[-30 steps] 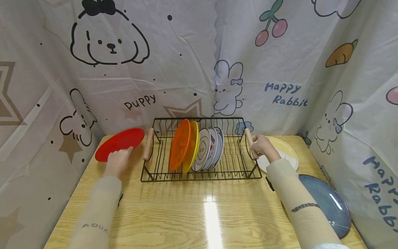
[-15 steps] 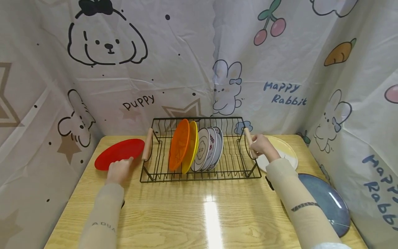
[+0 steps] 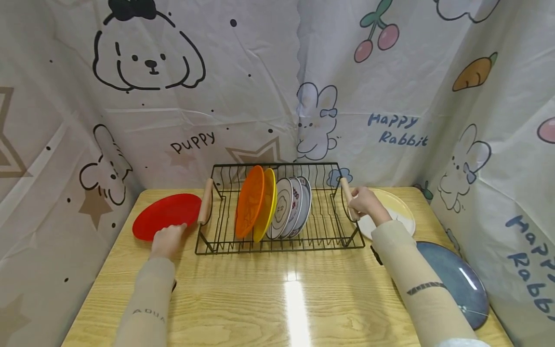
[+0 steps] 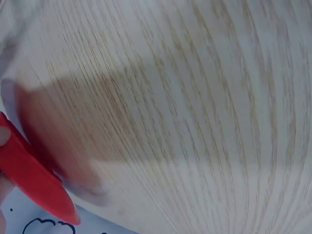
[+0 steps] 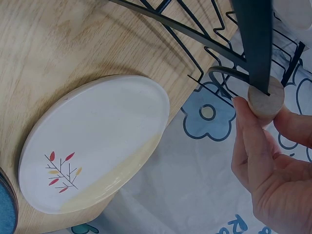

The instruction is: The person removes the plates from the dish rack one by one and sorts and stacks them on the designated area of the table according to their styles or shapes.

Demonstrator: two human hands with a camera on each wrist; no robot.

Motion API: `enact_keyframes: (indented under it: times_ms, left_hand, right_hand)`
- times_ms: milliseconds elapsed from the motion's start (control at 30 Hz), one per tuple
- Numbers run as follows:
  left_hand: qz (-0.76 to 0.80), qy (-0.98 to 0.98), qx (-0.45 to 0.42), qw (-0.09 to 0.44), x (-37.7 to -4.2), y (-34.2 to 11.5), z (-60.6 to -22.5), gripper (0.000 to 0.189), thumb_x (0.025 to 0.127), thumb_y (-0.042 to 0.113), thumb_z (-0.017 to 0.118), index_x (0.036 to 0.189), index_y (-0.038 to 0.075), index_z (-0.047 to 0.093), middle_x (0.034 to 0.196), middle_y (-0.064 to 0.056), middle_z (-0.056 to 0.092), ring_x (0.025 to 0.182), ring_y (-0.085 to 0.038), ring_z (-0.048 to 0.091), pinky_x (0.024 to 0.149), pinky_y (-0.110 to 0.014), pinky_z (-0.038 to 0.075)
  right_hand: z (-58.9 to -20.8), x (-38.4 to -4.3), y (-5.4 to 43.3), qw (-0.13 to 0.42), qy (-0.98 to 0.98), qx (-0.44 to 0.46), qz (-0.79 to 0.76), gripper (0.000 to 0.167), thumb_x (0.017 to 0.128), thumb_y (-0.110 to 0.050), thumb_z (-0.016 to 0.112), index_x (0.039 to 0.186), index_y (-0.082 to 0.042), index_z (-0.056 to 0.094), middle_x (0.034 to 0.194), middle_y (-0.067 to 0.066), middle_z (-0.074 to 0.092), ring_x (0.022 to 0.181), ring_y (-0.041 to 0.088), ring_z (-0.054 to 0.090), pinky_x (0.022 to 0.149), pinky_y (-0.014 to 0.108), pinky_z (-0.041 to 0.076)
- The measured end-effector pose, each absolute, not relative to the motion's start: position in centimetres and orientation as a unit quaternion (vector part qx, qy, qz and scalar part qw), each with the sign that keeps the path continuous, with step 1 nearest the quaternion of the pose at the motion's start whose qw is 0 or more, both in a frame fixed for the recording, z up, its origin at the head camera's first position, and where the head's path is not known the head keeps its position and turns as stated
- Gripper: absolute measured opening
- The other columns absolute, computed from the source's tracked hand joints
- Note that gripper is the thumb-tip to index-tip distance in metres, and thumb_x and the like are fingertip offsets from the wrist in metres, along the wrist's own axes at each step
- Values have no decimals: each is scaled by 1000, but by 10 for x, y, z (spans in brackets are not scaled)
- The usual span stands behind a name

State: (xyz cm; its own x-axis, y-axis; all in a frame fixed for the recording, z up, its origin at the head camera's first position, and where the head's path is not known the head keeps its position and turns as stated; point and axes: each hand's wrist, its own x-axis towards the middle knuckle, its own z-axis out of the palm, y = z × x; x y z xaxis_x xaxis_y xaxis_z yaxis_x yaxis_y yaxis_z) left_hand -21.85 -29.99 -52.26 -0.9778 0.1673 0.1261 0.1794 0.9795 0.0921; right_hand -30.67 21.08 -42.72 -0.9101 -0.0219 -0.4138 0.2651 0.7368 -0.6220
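Observation:
In the head view, my left hand (image 3: 166,241) pinches the near rim of a red oval plate (image 3: 162,214) at the table's left. Part of a thumb lies on the red plate (image 4: 29,175) in the left wrist view, and its shadow falls on the wood. My right hand (image 3: 368,205) grips the wooden handle (image 3: 348,192) of a black wire dish rack (image 3: 321,164); fingers and thumb curl round the round handle end (image 5: 267,100) in the right wrist view. Standing in the rack are an orange plate (image 3: 250,205), a yellow plate (image 3: 270,209) and several white patterned plates (image 3: 282,207).
Right of the rack lies a white plate with a pale yellow edge (image 5: 102,136), decorated with a leafy sprig. Nearer, partly under the right sleeve, is a blue plate (image 3: 455,284). A printed curtain (image 3: 260,96) hangs round the back and sides of the wooden table (image 3: 243,299).
My left hand has come nearer with the red plate, which has lowered toward the table and lies flatter in view. The right hand stays on the rack handle.

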Motion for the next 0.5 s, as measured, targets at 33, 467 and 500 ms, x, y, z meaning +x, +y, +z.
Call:
enact_keyframes:
  times_ms: [33,467,500]
  left_hand:
    - [-58,-993,-86,55,-219,-299,-524,30,77,-5,65,107,-4,64,75,-21,65,54,-31,58,50,-43,50]
    - [-107,-993,-41,-26,-211,-291,-537,50,78,-15,59,126,-6,50,118,-34,51,90,-49,57,73,-52,49]
    - [-113,-992,-38,-35,-210,-291,-536,50,79,-15,57,127,-6,49,120,-34,50,93,-49,56,75,-52,49]
  right_hand:
    - [-427,-307,211,201,910,68,-357,44,84,-1,49,124,11,36,110,30,47,88,35,60,64,34,55]
    - [-427,-306,210,198,907,67,-366,41,83,-1,49,120,11,37,109,30,46,84,32,60,64,35,55]
    - [-427,-307,210,198,907,68,-366,40,83,-1,50,119,11,38,109,30,46,85,32,59,64,35,55]
